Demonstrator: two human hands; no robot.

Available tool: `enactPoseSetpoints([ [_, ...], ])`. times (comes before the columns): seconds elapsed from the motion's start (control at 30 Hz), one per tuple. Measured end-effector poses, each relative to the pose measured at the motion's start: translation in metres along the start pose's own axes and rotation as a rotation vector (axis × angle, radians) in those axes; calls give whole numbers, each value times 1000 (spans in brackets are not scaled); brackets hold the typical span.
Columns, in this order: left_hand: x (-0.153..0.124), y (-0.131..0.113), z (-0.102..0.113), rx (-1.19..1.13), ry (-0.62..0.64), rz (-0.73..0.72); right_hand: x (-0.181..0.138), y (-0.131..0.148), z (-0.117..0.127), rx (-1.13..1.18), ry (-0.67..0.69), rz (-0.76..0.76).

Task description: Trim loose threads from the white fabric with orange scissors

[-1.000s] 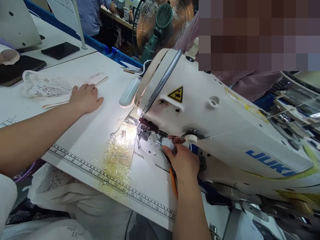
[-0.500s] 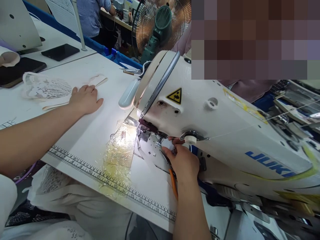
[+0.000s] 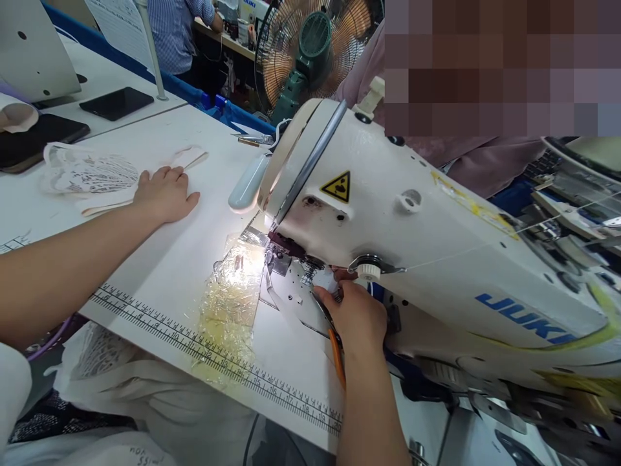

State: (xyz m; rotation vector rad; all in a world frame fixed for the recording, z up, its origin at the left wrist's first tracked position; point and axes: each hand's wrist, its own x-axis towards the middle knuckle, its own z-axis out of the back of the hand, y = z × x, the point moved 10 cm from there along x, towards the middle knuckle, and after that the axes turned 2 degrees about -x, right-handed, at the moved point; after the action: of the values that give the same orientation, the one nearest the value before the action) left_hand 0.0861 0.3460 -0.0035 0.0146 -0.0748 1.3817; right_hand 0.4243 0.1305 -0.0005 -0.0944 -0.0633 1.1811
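Observation:
My left hand [image 3: 165, 192] lies flat, fingers together, on a white lace fabric piece [image 3: 90, 175] at the far left of the white table [image 3: 160, 272]. Under the arm of the white JUKI sewing machine [image 3: 412, 239], my right hand [image 3: 356, 316] is closed around an orange-handled tool [image 3: 336, 353], its tip by the needle area [image 3: 291, 272]. It also pinches a small white scrap [image 3: 325, 279]. The needle itself is hidden by the machine head.
A printed ruler [image 3: 218, 349] runs along the table's front edge, crossed by yellowed tape [image 3: 230, 304]. White fabric [image 3: 145, 395] hangs below the edge. Phones [image 3: 116, 101] lie at the back left, a fan [image 3: 310, 52] stands behind, and a person in a mauve sleeve [image 3: 480, 162] sits opposite.

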Motion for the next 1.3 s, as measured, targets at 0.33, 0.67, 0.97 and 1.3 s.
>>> enactPoseSetpoints([
  [0.33,2,3,0,-80,-16,16,0,0,-1,34,25,-17],
  [0.67,3,3,-3,-46,18,21,0,-1,-4,22,48,-13],
  [0.97,-2,-1,-1,-17,5,1,1,-1,-5,34,65,-16],
  [1.3,-2,-1,-2,-16,16,4,0,-4,-8,13,95,-37],
])
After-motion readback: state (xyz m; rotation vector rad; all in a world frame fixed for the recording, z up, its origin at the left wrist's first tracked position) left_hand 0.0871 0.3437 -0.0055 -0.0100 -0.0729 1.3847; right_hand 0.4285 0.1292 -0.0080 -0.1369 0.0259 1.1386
